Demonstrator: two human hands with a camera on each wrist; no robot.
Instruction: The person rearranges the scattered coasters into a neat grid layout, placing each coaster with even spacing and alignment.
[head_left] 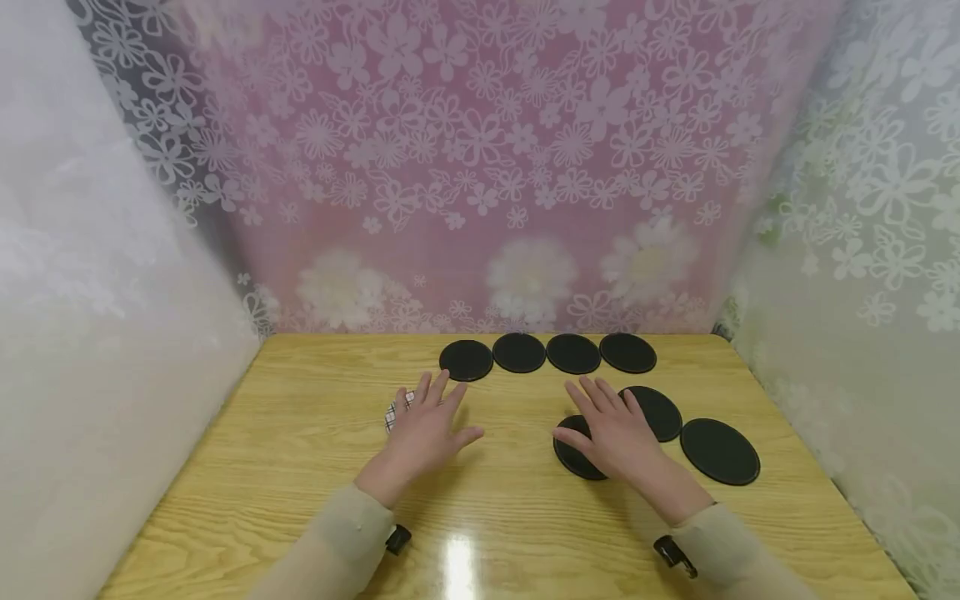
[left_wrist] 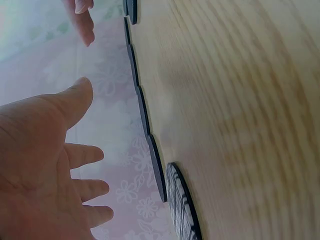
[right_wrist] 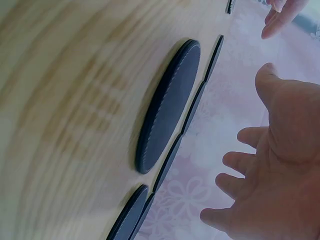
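My left hand [head_left: 423, 433], fingers spread and palm down, hovers above the table beside a round coaster with a plaid face [head_left: 392, 414], covering part of it in the head view. The left wrist view shows this plaid coaster [left_wrist: 180, 205] lying flat, with a dark edge. My right hand [head_left: 618, 433] is also spread, held over a black round coaster [head_left: 573, 454] whose right part it hides. Behind its fingers lies a second black coaster [head_left: 656, 414]. In the right wrist view a black coaster [right_wrist: 170, 107] shows stitching round its rim. Neither hand holds anything.
Several black coasters [head_left: 519, 352] lie in a row along the back of the wooden table [head_left: 285, 467]. Another black coaster [head_left: 720, 451] lies at the right. A pink flowered curtain [head_left: 480, 167] hangs behind, with pale sheets at both sides.
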